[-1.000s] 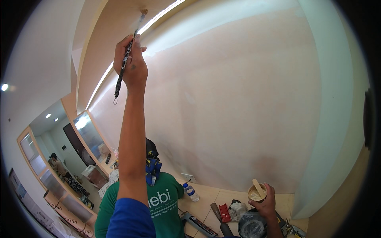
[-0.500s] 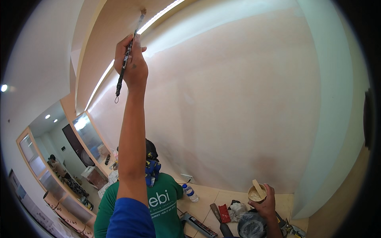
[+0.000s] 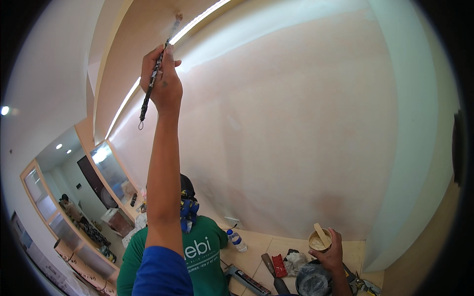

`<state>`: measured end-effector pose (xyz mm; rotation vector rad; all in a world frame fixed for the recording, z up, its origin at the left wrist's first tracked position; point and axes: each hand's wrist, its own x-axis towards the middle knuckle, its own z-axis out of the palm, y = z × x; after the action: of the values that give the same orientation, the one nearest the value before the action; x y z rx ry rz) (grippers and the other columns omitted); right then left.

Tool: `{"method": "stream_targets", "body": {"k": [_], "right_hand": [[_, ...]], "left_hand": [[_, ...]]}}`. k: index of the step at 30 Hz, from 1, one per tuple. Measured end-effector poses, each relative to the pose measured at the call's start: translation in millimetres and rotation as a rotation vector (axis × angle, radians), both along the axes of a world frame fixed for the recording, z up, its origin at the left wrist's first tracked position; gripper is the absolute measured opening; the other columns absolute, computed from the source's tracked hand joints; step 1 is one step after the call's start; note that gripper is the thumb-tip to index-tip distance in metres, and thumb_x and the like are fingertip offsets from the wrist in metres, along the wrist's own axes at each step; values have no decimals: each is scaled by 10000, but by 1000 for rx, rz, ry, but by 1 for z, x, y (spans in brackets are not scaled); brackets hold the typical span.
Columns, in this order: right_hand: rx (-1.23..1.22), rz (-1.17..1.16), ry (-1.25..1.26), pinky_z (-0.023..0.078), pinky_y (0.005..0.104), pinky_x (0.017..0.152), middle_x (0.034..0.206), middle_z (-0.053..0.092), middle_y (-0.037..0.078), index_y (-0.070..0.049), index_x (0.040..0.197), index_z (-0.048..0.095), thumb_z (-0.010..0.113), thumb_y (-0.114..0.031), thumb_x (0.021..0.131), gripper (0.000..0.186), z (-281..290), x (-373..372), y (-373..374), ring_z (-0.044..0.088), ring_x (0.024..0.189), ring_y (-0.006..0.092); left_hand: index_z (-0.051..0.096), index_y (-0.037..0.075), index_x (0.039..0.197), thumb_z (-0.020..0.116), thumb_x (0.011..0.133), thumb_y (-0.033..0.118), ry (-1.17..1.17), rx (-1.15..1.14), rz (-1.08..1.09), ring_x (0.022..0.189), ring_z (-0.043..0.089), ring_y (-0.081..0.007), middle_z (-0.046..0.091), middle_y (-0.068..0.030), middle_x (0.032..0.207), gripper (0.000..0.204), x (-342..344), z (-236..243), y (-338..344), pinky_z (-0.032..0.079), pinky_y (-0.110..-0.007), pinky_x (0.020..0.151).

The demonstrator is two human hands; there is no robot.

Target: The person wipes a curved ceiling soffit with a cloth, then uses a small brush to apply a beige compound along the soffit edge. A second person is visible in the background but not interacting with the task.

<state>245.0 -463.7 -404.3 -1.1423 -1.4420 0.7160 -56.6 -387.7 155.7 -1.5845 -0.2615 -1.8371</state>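
Note:
My left hand [image 3: 164,81], raised on an outstretched arm with a blue sleeve, is closed round a thin paintbrush [image 3: 150,86]. The brush has a dark, paint-spotted handle with a small wire loop at its lower end. Its tip meets the wooden-coloured panel [image 3: 143,34] overhead, beside a bright light strip [image 3: 197,20]. Down at the lower right, my right hand [image 3: 334,251] grips a small round cup [image 3: 316,242] from its right side. Pale, lumpy stuff lies in the cup, and a flat wooden stick [image 3: 323,235] leans out of it.
Below my left arm is a person in a green shirt [image 3: 207,246] and patterned head cloth. On the wooden surface are a water bottle [image 3: 237,240], a caulking gun [image 3: 247,280], a red object [image 3: 279,265] and a dark bucket [image 3: 313,280]. Another person [image 3: 76,217] stands far left.
My left hand has shifted slightly left, and the looped end of the brush has swung left with it. The brush tip sits a little lower. My right hand and cup stay put.

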Motion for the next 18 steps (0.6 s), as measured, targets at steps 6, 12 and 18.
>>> {"method": "stream_targets", "body": {"k": [6, 12, 18], "right_hand": [[-4, 3, -23, 455, 479, 1130, 1393, 506, 212, 20, 1475, 452, 997, -262, 647, 1031, 5, -1, 0, 540, 1324, 385], [-16, 28, 21, 456, 474, 1131, 1395, 505, 210, 17, 1476, 452, 998, -262, 650, 1029, 4, -2, 1, 539, 1327, 382], [-7, 16, 20, 456, 469, 1132, 1396, 505, 210, 22, 1475, 450, 1000, -252, 644, 1033, 2, -1, 1, 542, 1324, 382]], "left_hand": [[670, -39, 1067, 693, 1025, 97, 21, 60, -54, 713, 717, -132, 729, -95, 871, 145, 4, 3, -4, 653, -276, 688], [669, -42, 1088, 678, 1027, 72, 23, 19, -28, 735, 731, -139, 745, -106, 912, 130, 0, 12, 3, 653, -278, 688], [684, -37, 1068, 690, 1011, 61, 10, 32, 16, 703, 717, -133, 737, -92, 898, 114, 5, 0, -4, 630, -270, 662]]}}
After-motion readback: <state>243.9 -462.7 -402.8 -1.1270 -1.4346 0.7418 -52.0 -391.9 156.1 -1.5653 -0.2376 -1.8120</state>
